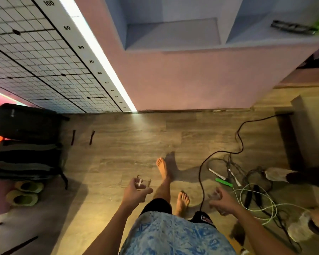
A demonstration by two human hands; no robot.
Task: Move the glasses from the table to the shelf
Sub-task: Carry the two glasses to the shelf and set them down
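Observation:
My left hand [134, 192] is wrapped around a clear drinking glass [145, 181], held upright above the wooden floor. My right hand [222, 201] grips a second clear glass [214, 195], which is blurred and partly hidden by the fingers. The shelf [171, 34] is a recessed wall niche high ahead, pale blue inside, with a bare compartment in the middle. A second compartment to its right holds a dark flat object [293, 27]. The table is not in view.
My bare feet stand on the wooden floor [127, 140]. A tangle of cables [247, 184] lies on the floor at the right. A black suitcase [26, 122], a striped bag and green slippers [24, 193] sit at the left. A gridded panel leans on the left wall.

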